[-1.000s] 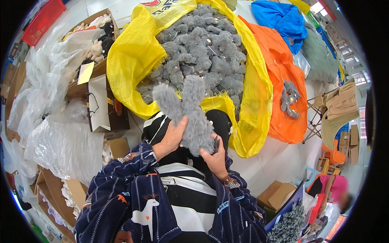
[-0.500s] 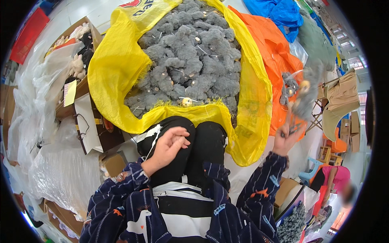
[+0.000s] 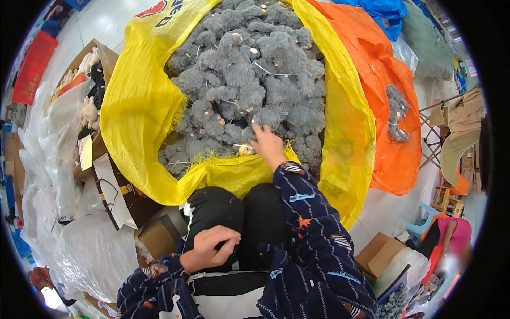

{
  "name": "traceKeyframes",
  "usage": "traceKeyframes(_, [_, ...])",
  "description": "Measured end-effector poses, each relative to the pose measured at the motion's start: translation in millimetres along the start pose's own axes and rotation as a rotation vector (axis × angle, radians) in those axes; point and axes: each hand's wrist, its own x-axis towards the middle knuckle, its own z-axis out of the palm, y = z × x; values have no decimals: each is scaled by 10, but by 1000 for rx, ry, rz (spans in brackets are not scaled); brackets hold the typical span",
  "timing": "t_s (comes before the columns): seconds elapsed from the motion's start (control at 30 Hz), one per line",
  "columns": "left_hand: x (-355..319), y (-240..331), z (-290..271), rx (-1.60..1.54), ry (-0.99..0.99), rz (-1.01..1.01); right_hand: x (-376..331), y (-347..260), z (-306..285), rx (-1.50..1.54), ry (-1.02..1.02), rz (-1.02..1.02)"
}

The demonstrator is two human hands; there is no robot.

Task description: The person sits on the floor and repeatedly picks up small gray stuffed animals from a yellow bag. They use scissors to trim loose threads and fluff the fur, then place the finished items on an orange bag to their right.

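A large heap of grey fluffy plush pieces (image 3: 239, 80), with small beige parts and thin white strips among them, fills an opened yellow woven sack (image 3: 348, 106) in front of my knees. My right hand (image 3: 268, 148) reaches over the sack's near rim to the heap, fingers apart, fingertips touching the grey fluff. Just left of it lies a small yellowish round piece (image 3: 246, 150). Above my black-trousered thighs, my left hand (image 3: 213, 248) is curled, its thumb meeting a finger, and nothing shows in it. Several grey plush pieces (image 3: 397, 114) rest on an orange sack (image 3: 388, 159) to the right.
On the left stand a carton of plush toys (image 3: 109, 58), an open white-and-brown box (image 3: 114, 194) and bulky clear plastic wrapping (image 3: 95, 250). A folding chair (image 3: 459, 127) and a blue stool (image 3: 422, 220) are at right, near a person in pink (image 3: 458, 231). An open carton (image 3: 378, 255) lies at lower right.
My right hand has moved left from beside the orange sack to the heap. A grey plush piece blurred in the air before is now on the orange sack. My left hand is lower.
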Motion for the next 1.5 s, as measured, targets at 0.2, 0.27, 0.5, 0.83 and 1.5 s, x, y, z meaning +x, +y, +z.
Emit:
traceKeyframes(0.2, [-47,96,-6,65,57,36,200,8,477,-261,105,124])
traceKeyframes(0.27, [-112,146,-26,101,70,18,191,104,377,-186,47,143])
traceKeyframes(0.5, [-233,142,29,70,113,-25,-245,378,-467,759,415,262])
traceKeyframes(0.83, [-137,58,157,-1194,-150,-384,-2502,-801,-1395,1111,120,-2])
traceKeyframes(1.5, [-636,62,287,-240,21,-70,-2851,-1091,-1338,1230,157,81])
